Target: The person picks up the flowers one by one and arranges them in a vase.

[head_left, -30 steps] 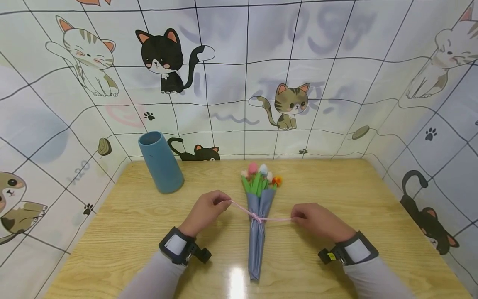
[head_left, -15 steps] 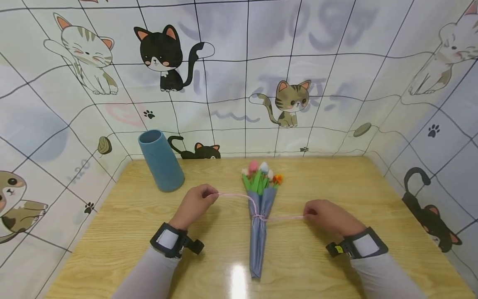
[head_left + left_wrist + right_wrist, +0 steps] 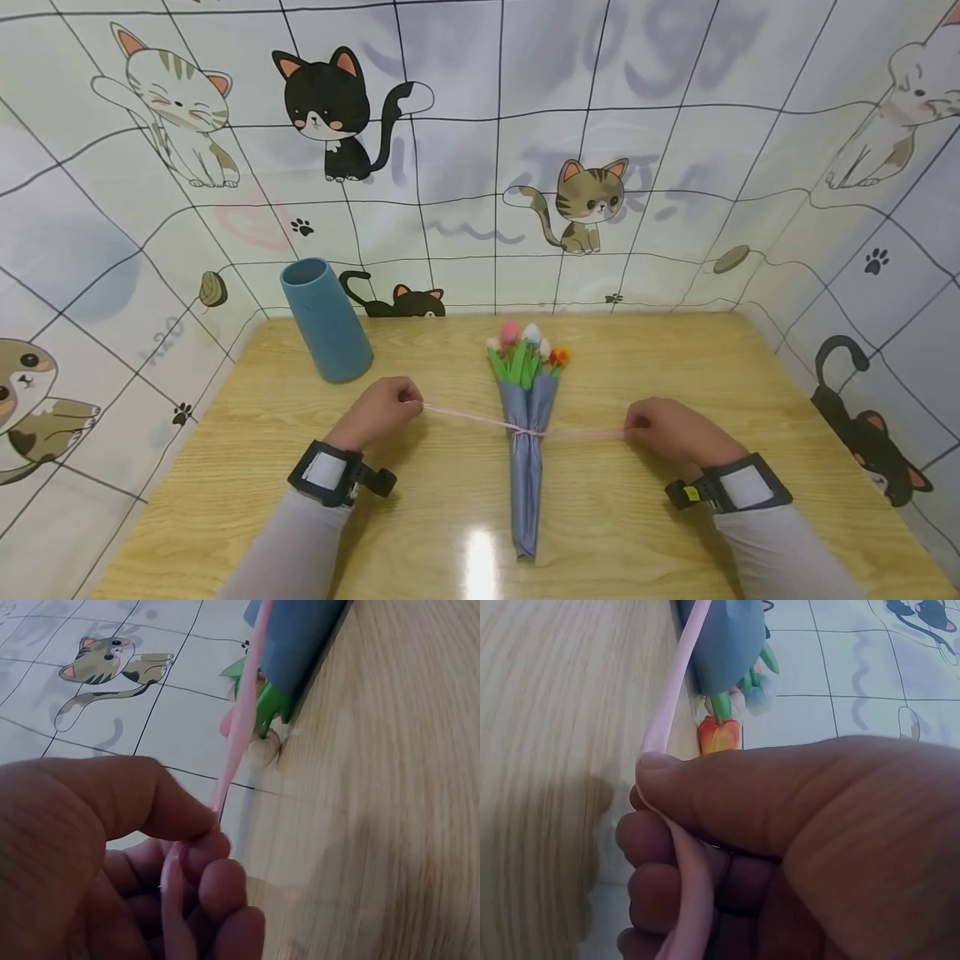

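A bouquet of artificial tulips [image 3: 517, 360] in blue-grey wrapping [image 3: 527, 492] lies on the wooden table, blooms toward the back wall. Round the middle of the wrapping runs a pink ribbon [image 3: 480, 418], crossed at the front and stretched nearly straight to both sides. My left hand [image 3: 381, 412] pinches one ribbon end between thumb and forefinger, its tail running down over the curled fingers in the left wrist view. On the other side, my right hand [image 3: 681, 430] pinches the opposite end; there the ribbon [image 3: 676, 682] passes under the thumb and across the palm.
At the back left of the table [image 3: 645, 533] stands a blue vase [image 3: 327, 321], left of the bouquet. A cloth [image 3: 465, 150] printed with cats and grid lines rises behind the table and along both sides.
Both hands have moved apart, the left one further to the left and the right one to the right. The ribbon's left part sagged half a second ago and is now taut.
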Demonstrator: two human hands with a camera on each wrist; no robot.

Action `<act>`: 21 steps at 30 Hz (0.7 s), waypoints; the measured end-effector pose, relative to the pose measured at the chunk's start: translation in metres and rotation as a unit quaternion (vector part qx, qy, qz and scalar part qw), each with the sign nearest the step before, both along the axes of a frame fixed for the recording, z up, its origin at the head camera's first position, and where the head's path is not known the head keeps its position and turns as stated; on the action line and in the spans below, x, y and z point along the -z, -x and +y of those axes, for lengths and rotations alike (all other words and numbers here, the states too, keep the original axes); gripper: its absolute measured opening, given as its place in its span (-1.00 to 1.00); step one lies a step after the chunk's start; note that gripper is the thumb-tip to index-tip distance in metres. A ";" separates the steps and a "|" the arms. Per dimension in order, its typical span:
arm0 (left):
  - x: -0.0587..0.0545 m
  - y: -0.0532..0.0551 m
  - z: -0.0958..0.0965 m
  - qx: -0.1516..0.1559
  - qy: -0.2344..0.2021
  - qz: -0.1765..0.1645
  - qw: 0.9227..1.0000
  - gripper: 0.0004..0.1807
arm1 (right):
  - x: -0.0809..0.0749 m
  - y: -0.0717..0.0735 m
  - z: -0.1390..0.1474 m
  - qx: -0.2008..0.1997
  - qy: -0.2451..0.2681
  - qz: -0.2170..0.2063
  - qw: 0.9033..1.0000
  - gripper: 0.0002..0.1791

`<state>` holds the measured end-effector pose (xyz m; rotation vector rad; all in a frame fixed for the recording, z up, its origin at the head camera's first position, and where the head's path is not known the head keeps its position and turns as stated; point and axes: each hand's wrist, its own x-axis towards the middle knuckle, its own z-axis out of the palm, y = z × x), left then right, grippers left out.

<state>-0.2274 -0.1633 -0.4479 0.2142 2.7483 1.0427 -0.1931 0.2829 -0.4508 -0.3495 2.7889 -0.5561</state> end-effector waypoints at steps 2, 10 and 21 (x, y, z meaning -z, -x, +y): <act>0.000 0.001 -0.002 0.007 0.008 -0.011 1.000 -0.93 | 0.000 0.000 0.000 -0.001 0.004 -0.004 1.000 -0.86; 0.003 0.001 0.000 0.001 -0.009 -0.015 1.000 -0.86 | 0.001 0.000 0.001 -0.007 0.011 -0.003 1.000 -0.86; -0.003 -0.016 0.040 0.036 -0.056 0.083 0.994 -0.87 | 0.000 0.002 -0.041 -0.020 0.100 0.090 0.991 -0.92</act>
